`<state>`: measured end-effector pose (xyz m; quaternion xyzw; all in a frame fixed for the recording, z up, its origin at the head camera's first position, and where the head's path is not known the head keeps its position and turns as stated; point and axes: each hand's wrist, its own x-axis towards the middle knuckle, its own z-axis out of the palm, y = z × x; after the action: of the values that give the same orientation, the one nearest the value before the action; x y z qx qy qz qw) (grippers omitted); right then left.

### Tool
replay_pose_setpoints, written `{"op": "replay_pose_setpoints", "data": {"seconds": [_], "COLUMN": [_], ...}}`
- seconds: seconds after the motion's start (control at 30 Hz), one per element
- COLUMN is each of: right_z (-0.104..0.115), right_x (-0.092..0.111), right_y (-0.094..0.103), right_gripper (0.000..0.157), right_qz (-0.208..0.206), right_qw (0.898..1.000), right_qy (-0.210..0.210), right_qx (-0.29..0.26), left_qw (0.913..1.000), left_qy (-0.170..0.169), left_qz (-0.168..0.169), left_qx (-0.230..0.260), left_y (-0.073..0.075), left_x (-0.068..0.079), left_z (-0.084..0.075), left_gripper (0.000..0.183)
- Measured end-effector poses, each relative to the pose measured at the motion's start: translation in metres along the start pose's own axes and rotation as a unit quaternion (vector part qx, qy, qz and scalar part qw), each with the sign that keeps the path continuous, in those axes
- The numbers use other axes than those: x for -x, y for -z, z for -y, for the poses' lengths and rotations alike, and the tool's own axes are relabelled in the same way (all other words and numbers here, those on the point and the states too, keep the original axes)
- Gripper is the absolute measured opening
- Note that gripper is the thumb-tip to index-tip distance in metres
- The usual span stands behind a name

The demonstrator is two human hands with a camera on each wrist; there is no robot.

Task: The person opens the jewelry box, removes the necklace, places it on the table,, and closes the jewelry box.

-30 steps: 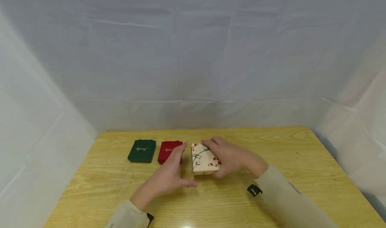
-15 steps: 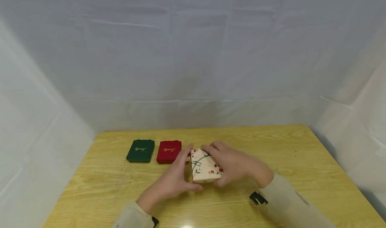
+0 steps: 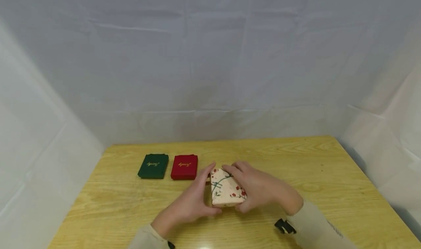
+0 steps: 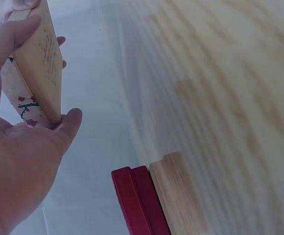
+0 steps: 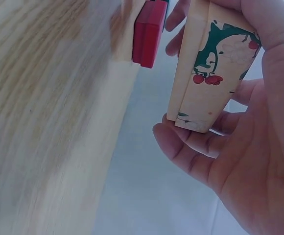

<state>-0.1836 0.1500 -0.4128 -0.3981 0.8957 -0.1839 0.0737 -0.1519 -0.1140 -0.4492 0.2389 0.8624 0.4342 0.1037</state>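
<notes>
A cream box (image 3: 226,190) with red flowers and green branches on its lid is held up between my two hands, tilted above the tabletop. My left hand (image 3: 192,202) grips its left side, thumb at the near edge and fingers at the far edge. On the opposite side, my right hand (image 3: 263,188) holds it with thumb near and fingers over the far edge. The left wrist view shows the plain underside of the box (image 4: 43,66), bearing small print. Its patterned side (image 5: 220,73) faces the right palm in the right wrist view.
A red box (image 3: 184,167) with gold script lies on the wooden table (image 3: 108,205), left of the held box. Further left lies a matching green box (image 3: 153,166). White sheeting (image 3: 210,77) hangs behind the table and on both sides.
The left hand has come in from the left and taken hold of the box. Both hands have drawn the floral box nearer, and it is now tilted. The red and green boxes stay put.
</notes>
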Motion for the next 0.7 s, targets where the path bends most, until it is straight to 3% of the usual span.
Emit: {"op": "replay_pose_setpoints", "data": {"seconds": [0.7], "right_z": [0.001], "right_x": [0.013], "right_y": [-0.001], "right_gripper": [0.114], "right_qz": [-0.008], "right_qw": [1.0], "right_qy": [-0.014], "right_qx": [-0.01], "left_qw": [0.9999], "left_qy": [-0.014], "left_qz": [0.002], "left_qx": [-0.002], "left_y": [-0.005], "left_x": [0.003], "left_z": [-0.003], "left_gripper": [0.125]}}
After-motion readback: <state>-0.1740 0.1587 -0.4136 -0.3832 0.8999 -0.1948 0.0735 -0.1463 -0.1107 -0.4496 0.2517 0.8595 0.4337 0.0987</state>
